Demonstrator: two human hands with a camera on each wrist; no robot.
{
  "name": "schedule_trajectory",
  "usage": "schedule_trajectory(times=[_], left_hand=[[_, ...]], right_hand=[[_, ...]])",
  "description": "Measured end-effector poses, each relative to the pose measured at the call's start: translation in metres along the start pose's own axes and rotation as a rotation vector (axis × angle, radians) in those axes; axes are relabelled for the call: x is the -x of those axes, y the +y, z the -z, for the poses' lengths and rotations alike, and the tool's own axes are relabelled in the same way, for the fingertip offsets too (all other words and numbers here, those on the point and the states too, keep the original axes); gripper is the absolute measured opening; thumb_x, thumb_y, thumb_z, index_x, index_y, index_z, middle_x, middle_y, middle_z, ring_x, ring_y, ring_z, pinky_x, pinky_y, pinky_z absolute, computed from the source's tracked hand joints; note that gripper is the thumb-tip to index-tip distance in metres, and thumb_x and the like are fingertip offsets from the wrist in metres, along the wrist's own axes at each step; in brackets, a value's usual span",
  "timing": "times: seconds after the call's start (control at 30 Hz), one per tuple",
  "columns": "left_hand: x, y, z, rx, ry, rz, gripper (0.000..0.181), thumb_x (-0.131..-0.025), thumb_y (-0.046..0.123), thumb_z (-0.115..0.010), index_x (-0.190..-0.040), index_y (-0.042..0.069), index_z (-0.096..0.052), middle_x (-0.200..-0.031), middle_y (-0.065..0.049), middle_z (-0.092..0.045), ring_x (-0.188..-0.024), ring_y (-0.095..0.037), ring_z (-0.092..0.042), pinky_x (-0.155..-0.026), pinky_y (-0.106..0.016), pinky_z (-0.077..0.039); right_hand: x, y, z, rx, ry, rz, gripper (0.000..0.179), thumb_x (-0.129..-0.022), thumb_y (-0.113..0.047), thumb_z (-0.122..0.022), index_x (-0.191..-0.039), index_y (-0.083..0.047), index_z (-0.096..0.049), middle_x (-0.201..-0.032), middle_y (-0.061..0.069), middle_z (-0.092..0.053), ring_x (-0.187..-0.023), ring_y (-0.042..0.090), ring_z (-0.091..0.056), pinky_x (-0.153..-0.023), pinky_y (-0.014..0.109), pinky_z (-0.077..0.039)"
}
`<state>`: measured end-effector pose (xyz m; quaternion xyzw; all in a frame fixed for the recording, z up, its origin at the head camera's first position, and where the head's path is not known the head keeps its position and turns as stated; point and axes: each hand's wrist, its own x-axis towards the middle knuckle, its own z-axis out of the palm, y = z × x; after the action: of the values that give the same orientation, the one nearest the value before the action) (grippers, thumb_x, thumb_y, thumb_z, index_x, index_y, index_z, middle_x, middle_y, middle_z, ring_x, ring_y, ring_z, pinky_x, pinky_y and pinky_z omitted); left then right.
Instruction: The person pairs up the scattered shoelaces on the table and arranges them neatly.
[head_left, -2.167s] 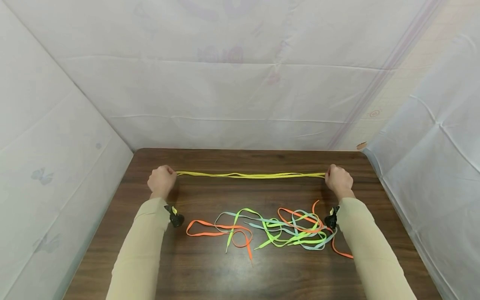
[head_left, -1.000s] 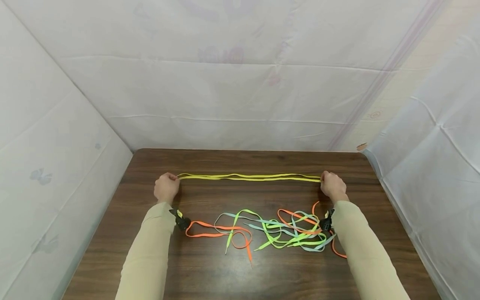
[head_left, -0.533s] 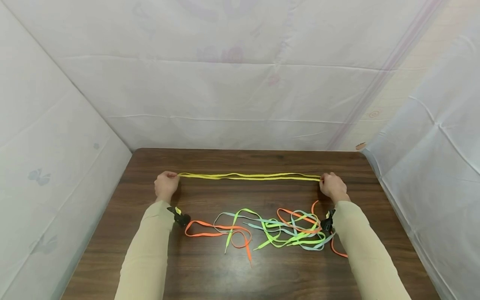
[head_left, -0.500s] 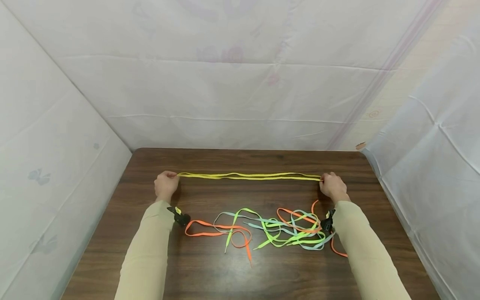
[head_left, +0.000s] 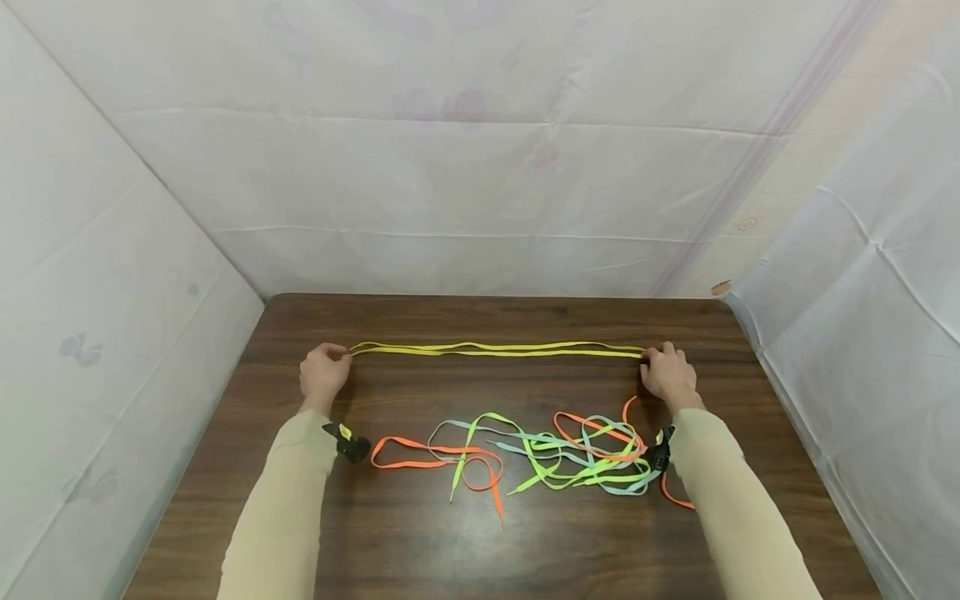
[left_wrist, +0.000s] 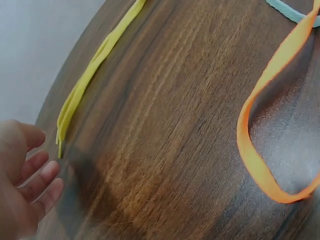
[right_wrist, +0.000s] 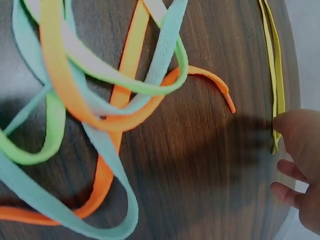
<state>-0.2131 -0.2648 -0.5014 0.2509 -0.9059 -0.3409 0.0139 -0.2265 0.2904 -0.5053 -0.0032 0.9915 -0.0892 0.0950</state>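
Note:
A yellow shoelace (head_left: pixel 480 353), folded into several strands, stretches left to right across the back of the brown table. At its left end my left hand (head_left: pixel 324 374) has its fingers relaxed; in the left wrist view the lace tips (left_wrist: pixel 60 150) lie just off the fingers (left_wrist: pixel 42 187), with nothing held. My right hand (head_left: pixel 669 372) is at the other end. In the right wrist view one digit overlaps the yellow lace (right_wrist: pixel 279 90) near its end, while the other fingers (right_wrist: pixel 289 194) are spread and apart from it.
Nearer the front of the table (head_left: pixel 480 550) lies a loose tangle of an orange shoelace (head_left: pixel 411 465), a green shoelace (head_left: pixel 540 477) and a light blue shoelace (head_left: pixel 517 451). White sheeting (head_left: pixel 480 183) encloses the back and both sides.
The yellow shoelace came slightly nearer with both hands, then stayed put. Now my left hand has let go and shifted left; my right hand's fingers have loosened.

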Motion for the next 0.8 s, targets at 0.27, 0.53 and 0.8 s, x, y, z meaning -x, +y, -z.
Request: schedule_trajectory(times=[0.27, 0.53, 0.8], left_hand=[[0.002, 0.005, 0.008, -0.024, -0.044, -0.14, 0.026, -0.09, 0.022, -0.053, -0.107, 0.005, -0.062, -0.11, -0.017, -0.062, -0.094, -0.033, -0.057, -0.072, -0.043, -0.043], [0.006, 0.007, 0.013, -0.113, -0.087, -0.27, 0.021, -0.09, 0.022, -0.054, -0.1, 0.006, -0.063, -0.103, -0.017, -0.064, -0.087, -0.032, -0.059, -0.066, -0.041, -0.043], [0.017, 0.008, 0.013, -0.203, -0.079, -0.404, 0.015, -0.088, 0.02, -0.056, -0.096, 0.009, -0.063, -0.096, -0.015, -0.063, -0.082, -0.031, -0.06, -0.06, -0.042, -0.045]], right_hand=[[0.004, 0.005, 0.004, -0.003, 0.049, 0.046, 0.033, -0.094, -0.018, -0.047, -0.12, 0.0, -0.053, -0.121, 0.03, -0.046, -0.105, 0.047, -0.046, -0.076, 0.058, -0.043], [0.012, -0.003, 0.01, -0.028, 0.11, 0.106, 0.033, -0.093, -0.018, -0.049, -0.121, 0.001, -0.052, -0.118, 0.027, -0.049, -0.101, 0.044, -0.05, -0.073, 0.054, -0.045], [0.014, -0.009, 0.014, -0.018, 0.126, 0.17, 0.037, -0.092, -0.02, -0.052, -0.123, 0.0, -0.051, -0.12, 0.027, -0.049, -0.104, 0.045, -0.051, -0.074, 0.055, -0.046]])
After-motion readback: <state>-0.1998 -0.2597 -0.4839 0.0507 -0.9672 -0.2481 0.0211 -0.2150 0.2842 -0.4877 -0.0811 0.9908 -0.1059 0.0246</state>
